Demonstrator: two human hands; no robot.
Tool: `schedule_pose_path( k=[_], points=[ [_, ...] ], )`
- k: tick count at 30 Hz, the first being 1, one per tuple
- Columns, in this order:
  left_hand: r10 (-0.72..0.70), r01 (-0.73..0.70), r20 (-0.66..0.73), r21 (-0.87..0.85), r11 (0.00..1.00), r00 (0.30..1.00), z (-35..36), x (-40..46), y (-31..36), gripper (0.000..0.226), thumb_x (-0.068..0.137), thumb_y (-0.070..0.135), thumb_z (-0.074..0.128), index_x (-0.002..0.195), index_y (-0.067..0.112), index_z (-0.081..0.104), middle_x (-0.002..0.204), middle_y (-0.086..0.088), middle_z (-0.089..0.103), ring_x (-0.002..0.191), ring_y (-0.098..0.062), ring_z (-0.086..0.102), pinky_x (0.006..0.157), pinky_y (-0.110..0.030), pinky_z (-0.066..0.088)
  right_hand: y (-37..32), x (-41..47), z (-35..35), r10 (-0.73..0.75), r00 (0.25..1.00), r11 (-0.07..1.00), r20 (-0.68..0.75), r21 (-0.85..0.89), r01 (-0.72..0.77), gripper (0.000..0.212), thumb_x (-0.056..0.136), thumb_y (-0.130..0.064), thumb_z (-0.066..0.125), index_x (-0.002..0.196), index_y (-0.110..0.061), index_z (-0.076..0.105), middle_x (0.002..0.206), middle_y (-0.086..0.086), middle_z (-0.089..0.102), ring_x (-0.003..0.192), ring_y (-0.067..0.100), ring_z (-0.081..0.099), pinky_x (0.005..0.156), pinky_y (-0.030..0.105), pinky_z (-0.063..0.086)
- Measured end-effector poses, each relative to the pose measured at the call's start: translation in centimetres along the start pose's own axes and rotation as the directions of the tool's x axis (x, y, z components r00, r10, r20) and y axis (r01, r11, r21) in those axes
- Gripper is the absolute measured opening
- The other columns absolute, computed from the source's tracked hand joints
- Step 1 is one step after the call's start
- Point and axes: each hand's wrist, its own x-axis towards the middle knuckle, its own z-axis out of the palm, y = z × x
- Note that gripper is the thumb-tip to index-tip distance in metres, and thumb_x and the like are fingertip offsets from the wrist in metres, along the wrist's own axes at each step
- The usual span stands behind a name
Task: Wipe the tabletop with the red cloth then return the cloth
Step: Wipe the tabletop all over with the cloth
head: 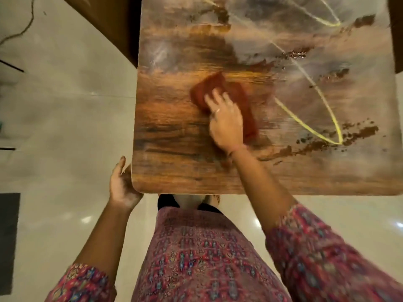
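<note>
The red cloth [214, 88] lies folded and flat on the tabletop [174, 138], left of the middle. My right hand [225, 119] presses down on the cloth's near half, fingers spread over it and pointing away from me. The tabletop is a glossy square with brown wood-grain, grey swirls and thin yellow lines. My left hand [121, 186] grips the table's near left corner, thumb on the edge and fingers hidden under the board. The cloth and right hand look slightly blurred.
Pale shiny floor tiles [65, 127] surround the table on the left and near side. A dark mat [8, 240] lies at the left edge. A thin cable [26, 22] runs across the far left floor. Brown furniture [109, 22] stands behind the table's left side.
</note>
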Motion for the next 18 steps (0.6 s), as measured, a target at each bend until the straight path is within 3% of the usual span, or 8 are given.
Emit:
schedule_pose_path(
  k=[2, 4, 5, 7, 9, 12, 14, 18],
  points=[
    [0.019, -0.023, -0.038, -0.100, 0.995, 0.999, -0.7, -0.7, -1.5, 0.037, 0.089, 0.049, 0.050, 0.085, 0.018, 0.070, 0.087, -0.001, 0.070, 0.081, -0.016, 0.069, 0.074, -0.029, 0.057, -1.8, -8.5, 1.5, -0.272, 0.942, 0.962, 0.195, 0.065, 0.265, 0.056, 0.089, -0.017, 0.034, 0.144, -0.026, 0.041, 0.156, -0.002, 0.030, 0.146, 0.022, 0.021, 0.116, 0.042, 0.017],
    [0.048, -0.055, -0.050, -0.162, 0.985, 0.998, -0.7, -1.3, -3.0, 0.041, 0.091, 0.049, 0.048, 0.095, 0.015, 0.070, 0.095, -0.003, 0.071, 0.086, -0.016, 0.069, 0.078, -0.028, 0.056, 0.3, -14.2, 0.7, -0.387, 0.857, 0.922, 0.339, 0.121, 0.369, 0.062, 0.085, -0.019, 0.029, 0.146, -0.029, 0.038, 0.157, -0.006, 0.026, 0.146, 0.014, 0.014, 0.117, 0.038, 0.010],
    [0.057, -0.068, -0.060, -0.201, 0.977, 0.997, -0.6, -1.7, -3.7, 0.042, 0.091, 0.049, 0.047, 0.099, 0.014, 0.069, 0.097, -0.004, 0.071, 0.087, -0.016, 0.070, 0.077, -0.028, 0.057, 2.5, -15.3, -0.3, -0.388, 0.862, 0.922, 0.327, 0.134, 0.364, 0.062, 0.085, -0.015, 0.033, 0.145, -0.029, 0.039, 0.156, -0.007, 0.027, 0.146, 0.013, 0.014, 0.117, 0.040, 0.013],
    [0.061, -0.084, -0.090, -0.271, 0.959, 0.994, -0.3, -2.2, -5.0, 0.044, 0.089, 0.050, 0.049, 0.106, 0.014, 0.066, 0.100, -0.006, 0.072, 0.087, -0.017, 0.070, 0.076, -0.029, 0.057, 6.6, -14.4, -2.6, -0.246, 0.943, 0.968, 0.225, 0.109, 0.227, 0.059, 0.084, -0.006, 0.044, 0.140, -0.023, 0.048, 0.152, -0.002, 0.036, 0.144, 0.022, 0.025, 0.115, 0.049, 0.025],
    [0.059, -0.089, -0.108, -0.292, 0.952, 0.992, 0.1, -2.6, -6.2, 0.048, 0.087, 0.052, 0.051, 0.114, 0.013, 0.062, 0.101, -0.008, 0.071, 0.090, -0.020, 0.070, 0.076, -0.032, 0.057, 9.3, -11.6, -4.4, -0.033, 0.995, 0.996, 0.089, 0.080, 0.026, 0.054, 0.086, -0.003, 0.047, 0.138, -0.017, 0.051, 0.150, 0.005, 0.040, 0.142, 0.029, 0.030, 0.114, 0.050, 0.027],
    [0.044, -0.072, -0.097, -0.305, 0.950, 0.994, 0.9, -3.2, -7.7, 0.057, 0.085, 0.060, 0.048, 0.116, 0.013, 0.059, 0.096, -0.008, 0.073, 0.095, -0.021, 0.068, 0.080, -0.036, 0.055, 7.3, -7.4, -4.1, 0.311, 0.948, 0.950, -0.072, 0.049, -0.308, 0.052, 0.092, -0.012, 0.046, 0.143, -0.021, 0.044, 0.155, 0.003, 0.032, 0.145, 0.025, 0.022, 0.117, 0.043, 0.020],
    [0.037, -0.068, -0.100, -0.324, 0.944, 0.994, 1.1, -3.4, -8.3, 0.060, 0.086, 0.064, 0.045, 0.114, 0.013, 0.059, 0.095, -0.008, 0.074, 0.094, -0.021, 0.068, 0.078, -0.036, 0.054, 2.6, -6.7, -1.8, 0.381, 0.918, 0.924, -0.108, 0.021, -0.381, 0.051, 0.096, -0.024, 0.044, 0.146, -0.026, 0.038, 0.158, -0.001, 0.026, 0.146, 0.021, 0.018, 0.116, 0.041, 0.016],
    [0.006, -0.023, -0.056, -0.309, 0.951, 0.998, 0.8, -3.9, -7.6, 0.052, 0.090, 0.058, 0.044, 0.111, 0.014, 0.062, 0.111, -0.008, 0.068, 0.105, -0.022, 0.064, 0.083, -0.037, 0.052, -9.1, -11.0, 5.0, -0.084, 0.994, 0.995, 0.073, 0.060, 0.080, 0.047, 0.096, -0.029, 0.042, 0.142, -0.029, 0.044, 0.156, -0.006, 0.030, 0.145, 0.019, 0.021, 0.115, 0.041, 0.017]
  ],
)
